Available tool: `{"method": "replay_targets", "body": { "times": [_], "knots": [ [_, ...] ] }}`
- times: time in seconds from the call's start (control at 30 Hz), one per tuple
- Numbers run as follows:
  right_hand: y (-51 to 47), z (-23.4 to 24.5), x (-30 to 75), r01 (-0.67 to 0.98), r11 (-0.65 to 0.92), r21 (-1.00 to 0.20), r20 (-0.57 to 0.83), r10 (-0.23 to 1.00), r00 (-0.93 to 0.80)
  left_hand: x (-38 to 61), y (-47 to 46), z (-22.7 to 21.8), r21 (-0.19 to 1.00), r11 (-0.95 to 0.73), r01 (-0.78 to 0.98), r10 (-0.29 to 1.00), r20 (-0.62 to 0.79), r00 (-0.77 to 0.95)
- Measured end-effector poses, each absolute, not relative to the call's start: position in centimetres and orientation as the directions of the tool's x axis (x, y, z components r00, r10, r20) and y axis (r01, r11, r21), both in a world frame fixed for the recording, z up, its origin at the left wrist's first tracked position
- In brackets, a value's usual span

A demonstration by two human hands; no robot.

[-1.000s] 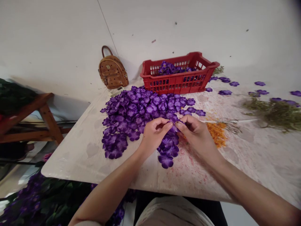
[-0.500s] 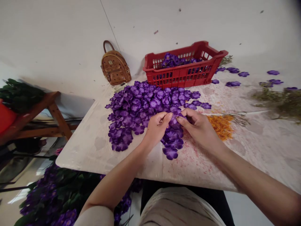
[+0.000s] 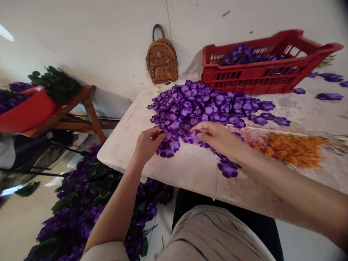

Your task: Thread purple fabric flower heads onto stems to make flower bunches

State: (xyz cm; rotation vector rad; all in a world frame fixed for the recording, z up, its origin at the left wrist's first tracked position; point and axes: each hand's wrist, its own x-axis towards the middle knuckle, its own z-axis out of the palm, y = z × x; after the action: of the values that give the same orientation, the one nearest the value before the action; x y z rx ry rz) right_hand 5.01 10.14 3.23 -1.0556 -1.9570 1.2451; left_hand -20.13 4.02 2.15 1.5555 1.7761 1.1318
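A wide heap of purple fabric flower petals (image 3: 187, 105) covers the middle of the table. My left hand (image 3: 148, 145) is at the heap's lower left edge, thumb and fingertips pinched together. Whatever that pinch holds is too small to make out against the petals. To its right, my right hand (image 3: 214, 136) closes its thumb and fingers on a purple flower petal (image 3: 194, 137), just above the heap's near edge. A trail of more petals (image 3: 227, 168) runs out below the right wrist, partly hidden by it.
Behind the heap stands a red plastic crate (image 3: 250, 78) with purple flowers inside. A brown backpack (image 3: 162, 61) leans on the wall. Orange flower stamens (image 3: 293, 148) lie to the right. On the floor at left are bunched purple flowers (image 3: 89, 195); a red basin (image 3: 29, 110) sits on a wooden bench (image 3: 91, 112).
My view has swung left. My hands, close together before over one petal, have parted; the left has moved to the heap's left lower edge.
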Motion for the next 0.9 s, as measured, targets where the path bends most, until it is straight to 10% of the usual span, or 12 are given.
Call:
{"method": "replay_targets", "body": {
  "times": [0.37, 0.57, 0.9],
  "knots": [
    [11.3, 3.5, 8.6, 0.533, 0.42, -0.734, 0.265, 0.901, -0.343, -18.8, 3.0, 2.5, 0.628, -0.131, 0.767, 0.889, 0.418, -0.19],
    [9.5, 3.3, 15.9, 0.608, 0.275, -0.745, 0.203, 0.961, -0.186, -10.9, 5.7, 2.7, 0.61, -0.485, 0.627, 0.874, 0.334, 0.352],
    [8.1, 0.7, 15.7, 0.437, 0.516, -0.737, 0.249, 0.808, -0.534, -7.5, 8.5, 0.1, 0.665, -0.439, 0.604, 0.892, 0.242, 0.382]
  ]
}}
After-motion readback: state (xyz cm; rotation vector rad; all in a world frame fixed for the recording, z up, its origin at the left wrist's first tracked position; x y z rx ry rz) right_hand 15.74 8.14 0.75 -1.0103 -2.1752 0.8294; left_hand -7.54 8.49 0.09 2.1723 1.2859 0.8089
